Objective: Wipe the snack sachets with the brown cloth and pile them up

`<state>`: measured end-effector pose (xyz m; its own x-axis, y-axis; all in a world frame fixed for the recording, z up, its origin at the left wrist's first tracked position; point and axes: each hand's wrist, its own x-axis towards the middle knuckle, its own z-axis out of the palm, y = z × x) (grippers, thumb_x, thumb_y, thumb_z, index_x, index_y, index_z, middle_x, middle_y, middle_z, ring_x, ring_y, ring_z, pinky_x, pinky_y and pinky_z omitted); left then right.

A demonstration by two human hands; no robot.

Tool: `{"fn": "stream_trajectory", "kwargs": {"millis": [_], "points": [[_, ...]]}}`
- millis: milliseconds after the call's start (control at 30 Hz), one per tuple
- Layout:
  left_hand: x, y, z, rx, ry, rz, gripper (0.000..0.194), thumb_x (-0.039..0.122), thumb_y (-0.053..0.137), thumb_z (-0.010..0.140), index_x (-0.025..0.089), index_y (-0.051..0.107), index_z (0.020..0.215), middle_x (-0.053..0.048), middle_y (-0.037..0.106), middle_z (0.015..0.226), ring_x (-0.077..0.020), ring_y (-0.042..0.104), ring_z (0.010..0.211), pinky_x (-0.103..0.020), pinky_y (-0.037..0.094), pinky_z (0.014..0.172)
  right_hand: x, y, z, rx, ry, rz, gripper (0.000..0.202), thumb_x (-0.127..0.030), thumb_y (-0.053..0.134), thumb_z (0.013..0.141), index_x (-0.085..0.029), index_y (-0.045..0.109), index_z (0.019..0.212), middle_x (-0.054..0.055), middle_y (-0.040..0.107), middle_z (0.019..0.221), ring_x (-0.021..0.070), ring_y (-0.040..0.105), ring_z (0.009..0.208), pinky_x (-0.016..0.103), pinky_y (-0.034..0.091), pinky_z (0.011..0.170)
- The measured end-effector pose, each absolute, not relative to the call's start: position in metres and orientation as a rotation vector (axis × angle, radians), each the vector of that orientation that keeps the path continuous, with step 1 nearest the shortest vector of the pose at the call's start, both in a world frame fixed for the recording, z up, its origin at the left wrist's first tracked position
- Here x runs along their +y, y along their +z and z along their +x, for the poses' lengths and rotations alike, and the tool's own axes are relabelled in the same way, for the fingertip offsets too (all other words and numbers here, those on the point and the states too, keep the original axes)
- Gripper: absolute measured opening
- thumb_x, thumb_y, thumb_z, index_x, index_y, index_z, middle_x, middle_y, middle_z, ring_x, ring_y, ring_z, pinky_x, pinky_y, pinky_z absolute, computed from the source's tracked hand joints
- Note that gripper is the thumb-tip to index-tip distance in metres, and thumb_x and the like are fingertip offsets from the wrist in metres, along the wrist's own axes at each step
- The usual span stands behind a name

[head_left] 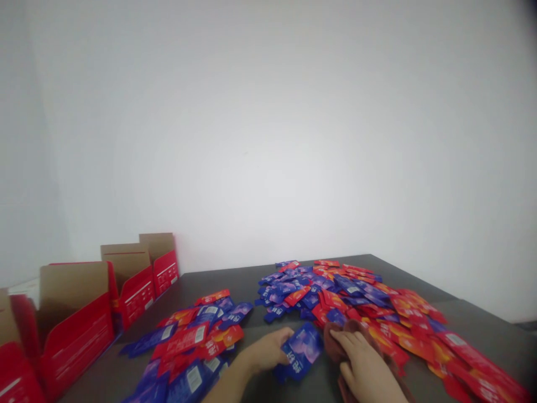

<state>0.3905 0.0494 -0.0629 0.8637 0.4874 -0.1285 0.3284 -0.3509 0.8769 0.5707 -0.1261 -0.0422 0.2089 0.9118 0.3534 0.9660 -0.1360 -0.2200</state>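
Note:
My left hand is closed on a blue packet with pink shapes and white lettering, low in the middle of the view. Just right of it, my right hand rests on a brown cloth-like item, its fingers pressed together on it; part of that item is hidden under the hand. Beyond both hands spreads a large mixed pile of blue packets and red packets. To the left of my left forearm lies a smaller pile of red and blue packets.
Open red cardboard boxes with brown inner flaps stand in a row along the left side, the nearer ones larger in view than the far one. The dark table ends against a white wall.

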Motion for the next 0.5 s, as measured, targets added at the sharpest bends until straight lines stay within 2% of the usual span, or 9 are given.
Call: {"fn": "stream_trajectory", "kwargs": {"millis": [100,200,267,300,367,433,500], "points": [[0.045,-0.068,0.398,0.598,0.279,1.895,0.035,0.011,0.064,0.064,0.017,0.06,0.098,0.001,0.062,0.086,-0.0135,0.057,0.072,-0.022,0.045,0.061,-0.122,-0.042,0.549,-1.881,-0.057,-2.012,0.066,-0.009,0.045,0.065,-0.019,0.059,0.129,0.007,0.057,0.135,0.0258,0.05,0.121,0.04,0.036,0.104],[0.05,-0.066,0.395,0.627,0.15,1.84,0.06,0.012,0.07,0.056,0.02,0.056,0.114,0.0,0.063,0.091,-0.0129,0.057,0.067,-0.02,0.043,0.051,-0.118,-0.048,0.538,-1.955,-0.004,-2.016,0.063,-0.009,0.047,0.065,-0.024,0.063,0.123,0.004,0.061,0.13,0.0271,0.052,0.118,0.041,0.039,0.101],[0.057,-0.063,0.387,0.737,0.066,1.851,0.07,0.011,0.072,0.052,0.021,0.052,0.119,0.003,0.063,0.082,-0.0113,0.056,0.057,-0.019,0.041,0.047,-0.117,-0.053,0.542,-1.921,-0.027,-2.096,0.058,-0.01,0.046,0.068,-0.021,0.064,0.122,0.006,0.062,0.128,0.0292,0.051,0.118,0.043,0.04,0.099],[0.061,-0.063,0.383,0.812,0.055,1.877,0.066,0.012,0.072,0.053,0.021,0.053,0.116,0.005,0.061,0.073,-0.0102,0.054,0.051,-0.018,0.04,0.046,-0.116,-0.055,0.546,-1.901,-0.044,-2.136,0.058,-0.01,0.046,0.069,-0.019,0.064,0.123,0.007,0.062,0.129,0.03,0.05,0.119,0.044,0.041,0.099],[0.064,-0.064,0.378,0.931,0.085,1.932,0.046,0.015,0.069,0.058,0.019,0.057,0.102,0.007,0.056,0.058,-0.0092,0.048,0.043,-0.018,0.037,0.043,-0.115,-0.057,0.553,-1.875,-0.085,-2.183,0.057,-0.01,0.044,0.07,-0.015,0.062,0.124,0.01,0.062,0.128,0.0306,0.05,0.119,0.044,0.041,0.097],[0.062,-0.066,0.379,0.97,0.097,1.958,0.024,0.017,0.068,0.061,0.017,0.059,0.083,0.007,0.051,0.05,-0.0096,0.046,0.04,-0.019,0.036,0.043,-0.111,-0.055,0.554,-1.863,-0.113,-2.185,0.056,-0.009,0.043,0.071,-0.013,0.063,0.123,0.011,0.063,0.127,0.0297,0.051,0.116,0.042,0.04,0.097],[0.057,-0.068,0.383,0.981,0.1,1.98,0.011,0.016,0.066,0.062,0.017,0.058,0.069,0.007,0.047,0.045,-0.0094,0.043,0.039,-0.02,0.034,0.043,-0.105,-0.05,0.545,-1.853,-0.109,-2.15,0.053,-0.008,0.043,0.069,-0.014,0.066,0.117,0.011,0.065,0.121,0.0275,0.053,0.112,0.039,0.04,0.096]]}}
